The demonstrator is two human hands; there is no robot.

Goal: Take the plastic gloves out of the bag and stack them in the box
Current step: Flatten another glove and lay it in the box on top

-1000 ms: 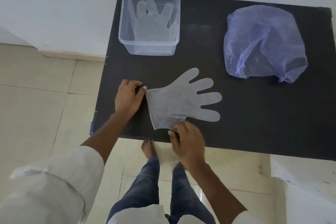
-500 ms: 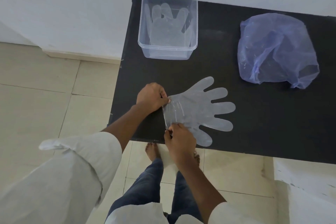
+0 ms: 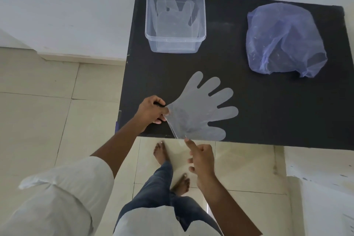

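A white rolled-up sleeve (image 3: 63, 193) is seen at the near left, over a pale tiled floor (image 3: 38, 113). The left hand (image 3: 152, 110) is placed at the near left corner of the black tabletop (image 3: 268, 113); its fingers are curled and the cuff corner of a clear plastic glove (image 3: 199, 109) is pinched between thumb and fingers. The glove is spread flat near the tabletop's near edge, with its fingers fanned toward the right and far side, and its cuff edge is lifted slightly over the tabletop's near edge.

Farther back, a clear plastic box (image 3: 175, 44) is set at the far left of the tabletop, close to the wall; gloves in the box (image 3: 172, 19) are seen through its walls, fingers pointing away.

Just below the glove's cuff, off the tabletop's edge, the right hand (image 3: 201, 159) is held above the floor. Its index finger is extended up toward the cuff's near corner, the other fingers being loosely curled; nothing is gripped, and whether the fingertip touches the plastic cannot be told. Bare feet and blue jeans (image 3: 157, 188) are visible beneath.

At the far right of the tabletop, well apart from the box, a crumpled bluish translucent bag (image 3: 283, 40) is laid.
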